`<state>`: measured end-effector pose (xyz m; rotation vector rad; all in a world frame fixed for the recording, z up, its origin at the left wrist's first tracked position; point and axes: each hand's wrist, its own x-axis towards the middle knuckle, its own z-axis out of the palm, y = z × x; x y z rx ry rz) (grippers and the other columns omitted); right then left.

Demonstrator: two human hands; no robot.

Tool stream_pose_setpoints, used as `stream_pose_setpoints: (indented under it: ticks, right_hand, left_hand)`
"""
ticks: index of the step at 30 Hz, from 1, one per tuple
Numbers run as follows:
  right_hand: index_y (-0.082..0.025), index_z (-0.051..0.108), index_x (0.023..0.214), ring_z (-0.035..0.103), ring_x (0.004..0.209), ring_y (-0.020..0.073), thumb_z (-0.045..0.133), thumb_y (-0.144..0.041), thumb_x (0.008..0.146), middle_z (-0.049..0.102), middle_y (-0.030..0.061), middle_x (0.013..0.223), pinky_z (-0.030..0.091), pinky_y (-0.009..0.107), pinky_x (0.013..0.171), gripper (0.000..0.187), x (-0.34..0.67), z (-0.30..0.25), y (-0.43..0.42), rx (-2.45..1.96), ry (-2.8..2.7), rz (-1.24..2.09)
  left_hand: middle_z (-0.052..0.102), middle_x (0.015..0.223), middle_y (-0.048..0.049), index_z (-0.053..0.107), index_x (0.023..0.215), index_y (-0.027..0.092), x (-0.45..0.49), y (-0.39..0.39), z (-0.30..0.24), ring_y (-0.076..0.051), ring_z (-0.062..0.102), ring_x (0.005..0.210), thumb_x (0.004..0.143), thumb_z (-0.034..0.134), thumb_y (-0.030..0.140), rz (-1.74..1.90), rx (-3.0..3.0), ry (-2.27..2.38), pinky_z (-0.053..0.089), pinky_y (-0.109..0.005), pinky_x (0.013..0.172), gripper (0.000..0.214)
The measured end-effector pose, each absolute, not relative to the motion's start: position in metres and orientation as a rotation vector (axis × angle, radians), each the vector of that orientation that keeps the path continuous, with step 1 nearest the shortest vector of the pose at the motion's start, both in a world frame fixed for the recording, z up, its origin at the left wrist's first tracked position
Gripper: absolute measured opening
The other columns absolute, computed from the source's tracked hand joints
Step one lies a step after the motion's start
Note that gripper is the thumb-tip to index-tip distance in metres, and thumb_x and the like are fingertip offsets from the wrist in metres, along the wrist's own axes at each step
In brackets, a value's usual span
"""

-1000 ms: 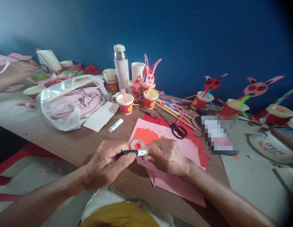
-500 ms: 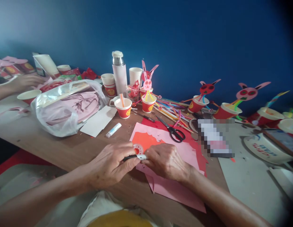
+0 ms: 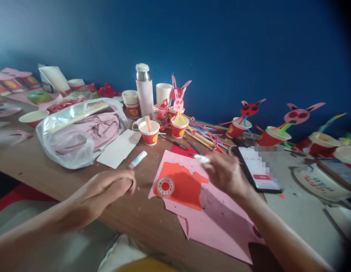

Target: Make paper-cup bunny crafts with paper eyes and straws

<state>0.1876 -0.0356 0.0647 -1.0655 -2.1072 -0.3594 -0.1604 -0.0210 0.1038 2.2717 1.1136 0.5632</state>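
Note:
My left hand [image 3: 113, 189] is closed above the table's front part, its fingers curled inward; whatever it may hold is hidden. My right hand [image 3: 226, 173] is up over the right side of the paper, pinching a white pen-like thing [image 3: 202, 158] that is blurred. Pink paper [image 3: 226, 226] lies beneath that hand, with a ragged-edged orange sheet [image 3: 187, 192] on top. A round clear template with holes [image 3: 165, 186] rests on the orange sheet's left part. Behind my right hand a pair of scissors [image 3: 196, 147] is mostly covered; only part of the blades shows.
A glue stick [image 3: 138, 159] and white card [image 3: 119, 148] lie beside a plastic bag [image 3: 65, 155]. Paper cups [image 3: 149, 133], a flask [image 3: 145, 92], loose pipe cleaners or straws [image 3: 205, 134] and rabbit-faced cup figures [image 3: 240, 127] line the back. A phone [image 3: 256, 170] lies right.
My hands have moved apart from the black-and-white pen between them. The left went left; the right rose rightward with the white thing. The template is uncovered. A co-worker's hand at far left drew back.

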Motion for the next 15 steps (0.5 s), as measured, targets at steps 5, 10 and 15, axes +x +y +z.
stream_pose_setpoints:
  ticks: [5,10,15]
  right_hand:
    - [-0.017,0.055,0.08,0.05,0.052,0.0105,0.04,-0.031,0.097,0.058,0.0012,0.062,0.033,0.023,0.053,0.026,0.175,0.039,-0.033,-1.025,-2.148,-0.249]
    - [-0.017,0.056,0.083,0.052,0.054,0.0106,0.043,-0.027,0.094,0.061,0.0015,0.065,0.036,0.022,0.054,0.02,0.177,0.038,-0.035,-1.035,-2.122,-0.218]
    - [-0.017,0.057,0.082,0.053,0.054,0.0105,0.045,-0.026,0.093,0.061,0.0014,0.065,0.037,0.022,0.053,0.019,0.175,0.042,-0.036,-1.029,-2.14,-0.185]
  left_hand:
    - [0.065,0.096,-0.0042,0.064,0.096,0.019,-0.129,0.033,0.09,-0.018,0.061,0.083,0.089,0.045,0.033,0.683,2.423,1.138,0.047,-0.028,0.073,0.024]
    - [0.062,0.105,-0.0076,0.065,0.102,0.018,-0.12,0.077,0.061,-0.021,0.058,0.097,0.089,0.043,0.025,0.569,2.687,1.187,0.045,-0.034,0.086,0.026]
    - [0.064,0.104,-0.0076,0.065,0.106,0.019,-0.122,0.09,0.047,-0.023,0.054,0.102,0.09,0.043,0.024,0.435,2.809,1.283,0.045,-0.037,0.088,0.028]
